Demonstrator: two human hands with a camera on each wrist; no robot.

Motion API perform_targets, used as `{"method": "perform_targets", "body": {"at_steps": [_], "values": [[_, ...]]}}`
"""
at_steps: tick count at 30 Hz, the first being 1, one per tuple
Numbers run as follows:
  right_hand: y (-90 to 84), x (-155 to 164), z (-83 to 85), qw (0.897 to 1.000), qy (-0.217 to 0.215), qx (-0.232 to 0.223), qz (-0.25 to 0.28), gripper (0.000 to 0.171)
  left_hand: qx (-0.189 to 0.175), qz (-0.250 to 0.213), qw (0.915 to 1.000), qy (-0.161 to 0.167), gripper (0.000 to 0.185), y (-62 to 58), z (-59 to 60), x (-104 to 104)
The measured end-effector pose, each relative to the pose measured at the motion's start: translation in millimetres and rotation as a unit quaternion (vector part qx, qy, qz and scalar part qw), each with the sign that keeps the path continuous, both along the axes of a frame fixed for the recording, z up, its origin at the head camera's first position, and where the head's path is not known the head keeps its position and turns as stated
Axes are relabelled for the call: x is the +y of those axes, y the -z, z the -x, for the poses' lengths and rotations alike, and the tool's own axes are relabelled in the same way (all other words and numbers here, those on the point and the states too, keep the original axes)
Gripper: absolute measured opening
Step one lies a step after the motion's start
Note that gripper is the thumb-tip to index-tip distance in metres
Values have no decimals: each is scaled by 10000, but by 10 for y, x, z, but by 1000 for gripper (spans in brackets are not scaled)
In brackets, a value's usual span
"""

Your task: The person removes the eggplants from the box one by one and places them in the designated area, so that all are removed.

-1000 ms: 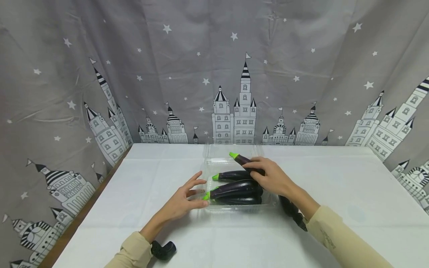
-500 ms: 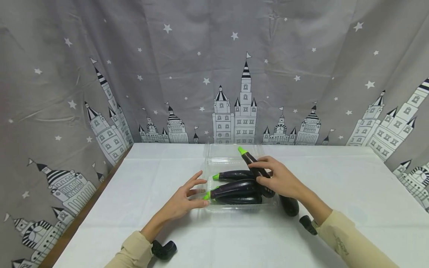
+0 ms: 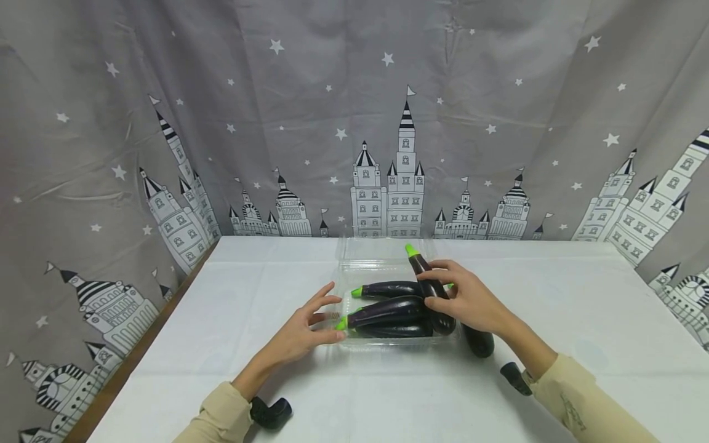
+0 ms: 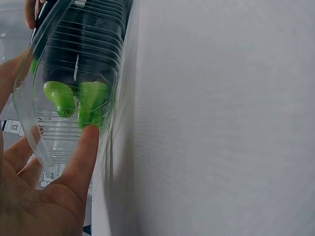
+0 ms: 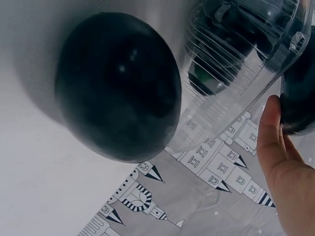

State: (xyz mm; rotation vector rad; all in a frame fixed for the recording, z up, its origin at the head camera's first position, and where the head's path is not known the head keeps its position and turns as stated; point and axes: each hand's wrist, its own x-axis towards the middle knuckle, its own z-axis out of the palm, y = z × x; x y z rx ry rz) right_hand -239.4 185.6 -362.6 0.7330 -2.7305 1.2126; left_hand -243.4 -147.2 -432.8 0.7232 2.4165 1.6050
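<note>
Grey curtain with star and castle print hangs behind the bench and down its left side. Bench has a white cloth over it.

Clear plastic clamshell tray sits mid-bench, lid open toward the curtain. Three aubergines lie lengthwise in it, green stem ends pointing left.

Right hand grips a fourth aubergine, the tilted aubergine: fingers curled round its middle, green stem end up and toward the curtain, lower end over the tray's right end, resting on the ones inside. A fifth one, the loose aubergine, lies on the cloth just outside the tray's right edge, partly under the right wrist; right wrist view shows its round end close up beside the tray wall.

Left hand is open, fingers spread and straight, thumb tip against the tray's left end. Left wrist view: thumb touching the ribbed wall, two green stems right behind it.

Cream sleeves on both arms, black wrist-camera mounts below.
</note>
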Motion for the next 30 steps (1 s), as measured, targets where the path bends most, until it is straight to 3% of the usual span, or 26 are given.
{"method": "perform_targets", "body": {"at_steps": [4,10,13,18,22,30], "values": [[0,29,-24,10000,7,-16,14,39,-45,0,10000,-5,62,-29,-15,11],[-5,119,-79,9987,-120,-178,460,41,-207,-50,9998,34,59,-228,-120,64],[-1,206,-116,9986,-19,-183,486,40,-240,-29,9997,56,58,-267,-133,80],[23,363,-159,9992,227,-13,337,39,-116,-81,9999,38,60,-157,-68,66],[55,457,-173,9988,275,-129,381,38,-27,-61,10000,7,62,-30,1,26],[106,583,-206,9981,501,-173,303,38,-99,-73,9999,18,65,9,10,2]]}}
